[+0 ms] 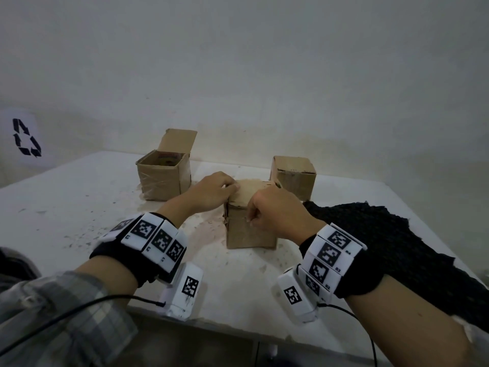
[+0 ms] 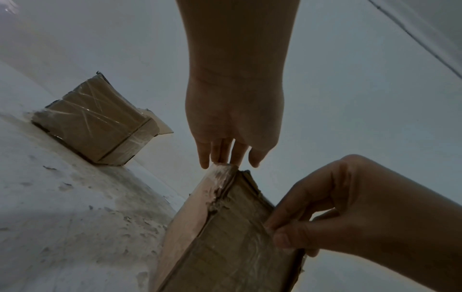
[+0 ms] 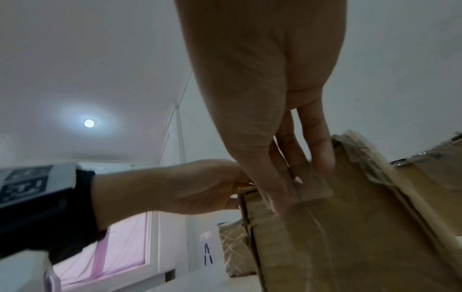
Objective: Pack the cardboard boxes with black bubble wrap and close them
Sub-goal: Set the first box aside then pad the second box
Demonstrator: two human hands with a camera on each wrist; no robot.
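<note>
Both hands are on the near box [image 1: 248, 229], which stands in the middle of the table [image 1: 66, 207]. The left hand [image 1: 211, 193] lies over its top left edge, fingers curled down onto the flap; how tightly they grip is hidden from above. From the left wrist, straight fingertips [image 2: 222, 156] just touch the box's corner. The right hand [image 1: 275, 210] covers the near right corner, thumb and fingers pinching the edge of the front wall [image 2: 250, 247]. The box's top is mostly hidden under both hands, so whether it is fully closed is hard to tell.

At far left stands an open box [image 1: 164, 176] with one flap upright; something printed shows inside, too dim to make out. At far right sits a shut box [image 1: 295, 176], partly behind the right hand. The black wrap [image 1: 383, 247] lies flat on the right, its near part hidden under the right forearm and cut off at the frame edge.
</note>
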